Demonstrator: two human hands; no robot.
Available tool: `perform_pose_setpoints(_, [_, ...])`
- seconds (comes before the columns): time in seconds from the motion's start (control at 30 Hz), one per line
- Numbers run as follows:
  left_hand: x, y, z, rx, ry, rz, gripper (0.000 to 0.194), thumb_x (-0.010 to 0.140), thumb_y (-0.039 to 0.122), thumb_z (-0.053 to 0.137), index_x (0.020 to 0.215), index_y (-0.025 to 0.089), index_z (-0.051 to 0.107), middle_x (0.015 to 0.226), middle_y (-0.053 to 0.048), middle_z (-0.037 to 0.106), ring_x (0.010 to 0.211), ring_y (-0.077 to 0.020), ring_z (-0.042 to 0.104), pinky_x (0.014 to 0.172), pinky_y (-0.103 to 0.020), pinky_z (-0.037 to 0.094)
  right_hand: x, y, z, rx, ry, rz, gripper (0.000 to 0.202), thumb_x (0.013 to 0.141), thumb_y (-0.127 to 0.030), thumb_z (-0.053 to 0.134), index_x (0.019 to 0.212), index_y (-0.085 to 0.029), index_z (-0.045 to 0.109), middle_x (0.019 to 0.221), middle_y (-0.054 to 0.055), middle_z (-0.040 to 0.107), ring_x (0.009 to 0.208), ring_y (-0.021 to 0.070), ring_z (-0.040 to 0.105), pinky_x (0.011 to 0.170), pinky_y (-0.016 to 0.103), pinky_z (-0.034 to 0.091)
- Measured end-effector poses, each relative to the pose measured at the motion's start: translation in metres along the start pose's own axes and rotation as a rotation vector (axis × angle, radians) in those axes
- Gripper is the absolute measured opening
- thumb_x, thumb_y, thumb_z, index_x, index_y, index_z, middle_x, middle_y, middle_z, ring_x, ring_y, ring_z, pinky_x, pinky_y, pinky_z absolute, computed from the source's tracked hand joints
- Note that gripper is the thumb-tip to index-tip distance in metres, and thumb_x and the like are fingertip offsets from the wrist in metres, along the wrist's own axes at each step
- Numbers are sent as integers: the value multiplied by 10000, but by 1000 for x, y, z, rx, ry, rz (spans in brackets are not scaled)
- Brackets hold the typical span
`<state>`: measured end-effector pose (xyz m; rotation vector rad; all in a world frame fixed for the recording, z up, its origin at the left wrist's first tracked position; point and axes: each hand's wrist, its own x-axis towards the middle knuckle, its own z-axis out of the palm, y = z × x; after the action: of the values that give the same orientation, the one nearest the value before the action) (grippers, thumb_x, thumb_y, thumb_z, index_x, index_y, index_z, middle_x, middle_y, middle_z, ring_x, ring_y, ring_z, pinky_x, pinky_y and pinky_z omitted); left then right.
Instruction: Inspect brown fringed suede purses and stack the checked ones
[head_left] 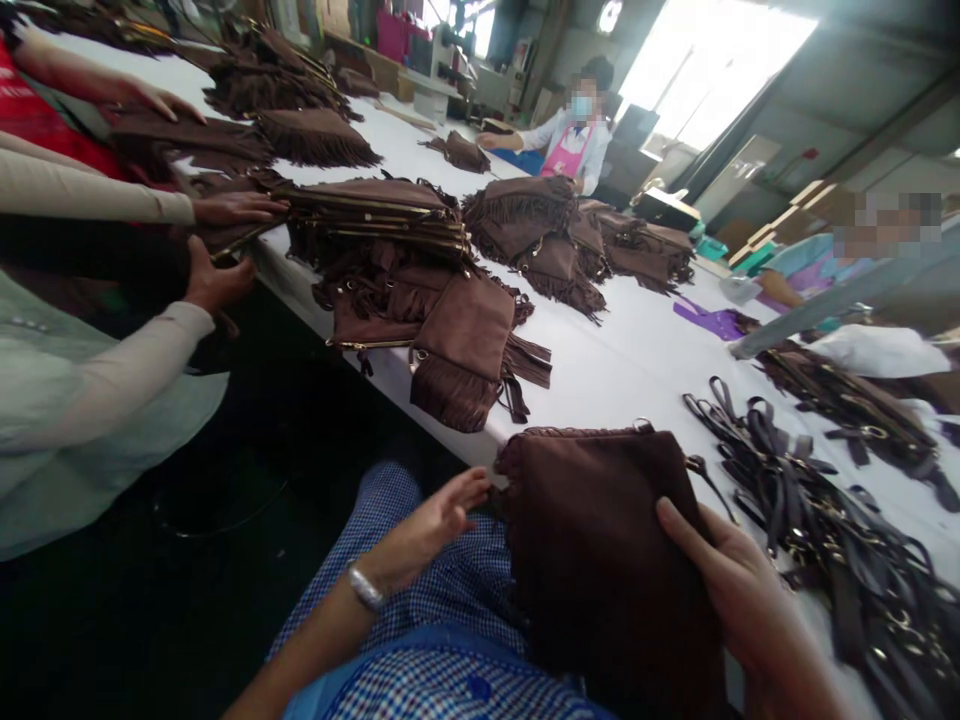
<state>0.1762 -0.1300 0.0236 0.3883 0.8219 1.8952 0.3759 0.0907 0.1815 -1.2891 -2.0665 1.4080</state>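
A dark brown fringed bag (pixel 600 540) is in front of me over my lap, close to the white table's edge. My right hand (pixel 739 575) grips its right side, thumb on the front face and the other fingers hidden behind. At the bag's left edge is my left hand (pixel 442 515), its fingers stretched out and slightly apart. The fingertips come close to the fringe beside a small pale patch (pixel 496 480) that I cannot make out. A metal ring shows at the bag's upper edge.
Dark straps with metal rings (pixel 810 500) lie to the right on the white table (pixel 600 370). Stacked brown fringed bags (pixel 382 225) and a loose pile (pixel 465 330) lie ahead. Co-workers' hands (pixel 217 275) handle bags at the left. Another person (pixel 577 140) is across the table.
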Motion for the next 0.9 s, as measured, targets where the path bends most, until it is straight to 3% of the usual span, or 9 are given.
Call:
perform_pose_setpoints(0.1, [14,-18,39,30,-254,-7,638,711,555,736,1226,194,622,1204,-125,645,1164,-276,563,990,-392,439,1,-5,11,107,-80,130,644,684,-586,737,1169,-167,675,894,93,770,786,335,721,622,378,604])
perform_pose_setpoints(0.23, [21,-10,63,-140,-5,23,413,718,457,777,984,158,677,811,-46,671,712,-144,621,664,-253,483,5,3,9,106,-81,160,652,695,-576,732,1208,-181,656,917,83,771,797,342,722,651,397,607])
perform_pose_setpoints(0.33, [22,3,69,-277,88,-25,333,738,428,770,785,137,614,514,73,445,404,-24,339,421,-156,300,6,13,8,93,-77,149,641,705,-578,722,1206,-184,657,955,81,768,835,348,720,692,403,609])
perform_pose_setpoints(0.43, [23,13,62,-469,20,-129,315,799,394,723,742,124,572,451,120,305,353,5,178,359,-122,168,5,18,10,107,-82,142,629,718,-573,716,1204,-178,655,977,82,764,874,353,715,720,405,608])
perform_pose_setpoints(0.53, [19,25,33,-675,-46,-163,296,871,313,647,674,128,526,410,137,204,314,1,173,335,-121,155,5,20,8,156,-76,170,596,719,-559,725,1181,-187,667,983,74,764,909,348,710,742,397,607])
perform_pose_setpoints(0.67, [4,45,-26,-797,151,128,368,966,206,458,602,156,432,392,138,202,285,-3,242,419,-148,346,4,21,-5,210,18,182,664,697,-540,751,1253,-199,627,998,70,762,869,333,718,707,381,613])
perform_pose_setpoints(0.73, [-1,47,-40,-735,276,208,330,969,205,458,645,146,478,402,129,295,295,-3,299,437,-146,371,4,21,-9,200,52,176,694,686,-546,756,1268,-193,619,995,75,762,838,332,722,670,374,614])
perform_pose_setpoints(0.8, [-4,40,-35,-539,312,100,239,941,260,534,745,129,572,476,84,464,375,-29,445,448,-148,392,3,18,-7,172,8,170,668,693,-550,748,1243,-186,640,990,80,762,841,336,721,675,379,612])
perform_pose_setpoints(0.9, [-2,17,2,-196,153,-62,214,912,322,576,862,138,673,681,-15,644,683,-127,649,577,-194,470,2,12,7,167,-95,154,600,708,-554,733,1183,-192,676,974,77,765,850,343,718,692,398,607])
